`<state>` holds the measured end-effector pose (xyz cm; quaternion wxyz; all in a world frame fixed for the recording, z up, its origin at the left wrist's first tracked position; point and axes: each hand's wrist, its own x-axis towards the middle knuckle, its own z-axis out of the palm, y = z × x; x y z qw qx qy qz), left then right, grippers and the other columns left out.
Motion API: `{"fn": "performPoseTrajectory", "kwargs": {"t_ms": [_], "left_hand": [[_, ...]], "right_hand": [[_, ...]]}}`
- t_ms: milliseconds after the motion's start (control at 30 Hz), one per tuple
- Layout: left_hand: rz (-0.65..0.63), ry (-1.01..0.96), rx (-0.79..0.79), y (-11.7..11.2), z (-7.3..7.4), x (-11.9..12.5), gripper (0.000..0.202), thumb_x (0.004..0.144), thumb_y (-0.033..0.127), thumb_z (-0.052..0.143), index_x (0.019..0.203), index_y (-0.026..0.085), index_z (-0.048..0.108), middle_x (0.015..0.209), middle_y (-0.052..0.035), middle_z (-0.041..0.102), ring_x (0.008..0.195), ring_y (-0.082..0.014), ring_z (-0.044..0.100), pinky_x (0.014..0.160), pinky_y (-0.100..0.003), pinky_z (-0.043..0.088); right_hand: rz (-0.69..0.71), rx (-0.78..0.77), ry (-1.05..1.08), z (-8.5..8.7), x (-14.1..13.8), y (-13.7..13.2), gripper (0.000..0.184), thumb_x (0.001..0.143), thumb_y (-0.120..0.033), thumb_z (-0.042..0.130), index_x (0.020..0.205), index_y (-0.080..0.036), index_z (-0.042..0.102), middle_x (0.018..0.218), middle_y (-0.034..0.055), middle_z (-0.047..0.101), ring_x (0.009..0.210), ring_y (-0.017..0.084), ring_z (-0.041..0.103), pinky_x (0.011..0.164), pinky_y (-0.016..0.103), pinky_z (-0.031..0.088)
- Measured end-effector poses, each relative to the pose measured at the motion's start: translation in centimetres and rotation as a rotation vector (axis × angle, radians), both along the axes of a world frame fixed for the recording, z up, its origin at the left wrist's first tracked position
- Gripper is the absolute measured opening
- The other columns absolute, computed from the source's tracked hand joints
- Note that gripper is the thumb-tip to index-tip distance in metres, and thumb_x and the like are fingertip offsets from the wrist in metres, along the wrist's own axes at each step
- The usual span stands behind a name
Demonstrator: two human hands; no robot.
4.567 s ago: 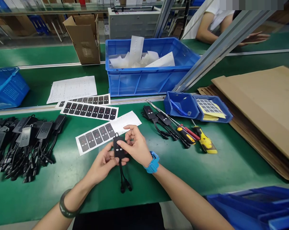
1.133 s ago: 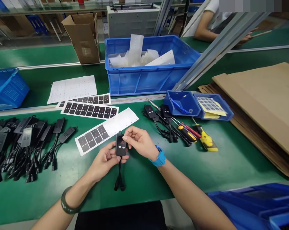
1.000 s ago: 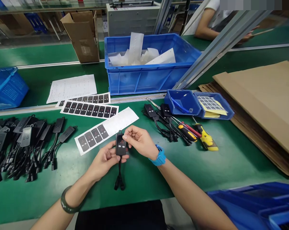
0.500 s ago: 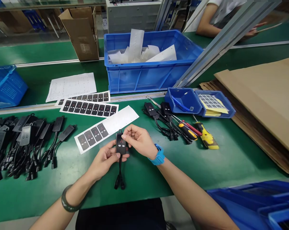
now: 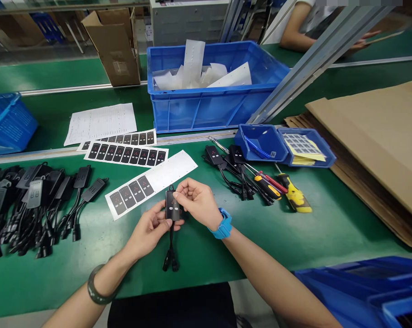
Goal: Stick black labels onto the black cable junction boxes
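Observation:
My left hand (image 5: 154,230) grips a small black cable controller (image 5: 172,210) by its lower end, thumb in front and fingers behind. A dark label with red marks and two pale buttons covers its face. Two short plug-ended leads (image 5: 170,259) hang toward me. My right hand (image 5: 198,200) is closed, its thumb pressed at the label's upper right; the curled fingertips are partly hidden. Just behind lies a label sheet (image 5: 171,171) with several labels at its left end and bare white backing at the right. Two fuller label strips (image 5: 126,154) lie beyond it.
Many black controllers (image 5: 35,196) are piled at left. Labelled ones (image 5: 214,156) lie at right beside screwdrivers (image 5: 296,196) and small blue bins (image 5: 260,143). A large blue crate (image 5: 195,109) holds white paper scraps. Cardboard sheets (image 5: 373,127) stack at far right; another person's arm (image 5: 296,34) shows beyond.
Both hands stay almost in place on the controller. My right wrist has shifted slightly left and down. The view has moved a little; nothing was let go.

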<state>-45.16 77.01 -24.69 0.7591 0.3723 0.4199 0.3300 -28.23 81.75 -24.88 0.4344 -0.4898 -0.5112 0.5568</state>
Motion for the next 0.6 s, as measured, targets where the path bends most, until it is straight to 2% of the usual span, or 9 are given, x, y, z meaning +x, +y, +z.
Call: {"fn": "performPoseTrajectory", "kwargs": {"t_ms": [233,300,400,467,600], "left_hand": [[0.001,0.036,0.032,0.0,0.3,0.1,0.051,0.090,0.035,0.068,0.132,0.015,0.048,0.108,-0.0132,0.073,0.101,-0.0263,0.071,0.090,-0.037,0.057],[0.013,0.022,0.036,0.0,0.4,0.0,0.046,0.089,0.034,0.069,0.128,0.016,0.050,0.107,-0.0122,0.073,0.098,-0.0255,0.072,0.088,-0.036,0.058],[0.053,-0.037,0.021,0.1,0.3,-0.2,0.041,0.087,0.032,0.070,0.122,0.018,0.052,0.106,-0.0100,0.074,0.094,-0.0249,0.073,0.086,-0.036,0.058],[0.111,-0.075,-0.010,0.2,-0.1,-0.4,0.039,0.088,0.034,0.067,0.120,0.019,0.052,0.102,-0.0086,0.074,0.091,-0.0250,0.074,0.083,-0.037,0.059],[0.233,-0.030,-0.045,0.3,-1.0,-0.5,0.034,0.092,0.035,0.061,0.120,0.021,0.048,0.100,-0.0062,0.074,0.089,-0.0229,0.073,0.076,-0.033,0.059]], "right_hand": [[-0.064,0.088,-0.109,-0.3,-0.4,-0.5,0.012,0.080,-0.027,0.066,0.075,-0.019,0.059,0.063,-0.0020,0.058,0.054,0.010,0.053,0.049,0.023,0.046],[-0.081,0.111,-0.140,-0.3,-0.4,-0.6,0.015,0.080,-0.029,0.068,0.086,-0.019,0.059,0.066,-0.0029,0.056,0.056,0.011,0.053,0.049,0.023,0.046],[-0.069,0.129,-0.161,-0.6,-0.3,-0.5,0.043,0.077,-0.032,0.073,0.114,-0.022,0.053,0.077,-0.0029,0.054,0.064,0.013,0.052,0.052,0.024,0.048],[0.010,0.125,-0.187,-0.9,-0.2,-0.4,0.056,0.075,-0.032,0.075,0.124,-0.024,0.049,0.087,-0.0003,0.054,0.070,0.014,0.052,0.057,0.025,0.049],[0.307,0.070,-0.179,-1.3,-0.2,-0.5,0.081,0.071,-0.031,0.079,0.142,-0.025,0.040,0.108,0.0061,0.058,0.083,0.017,0.056,0.066,0.029,0.054]]}}
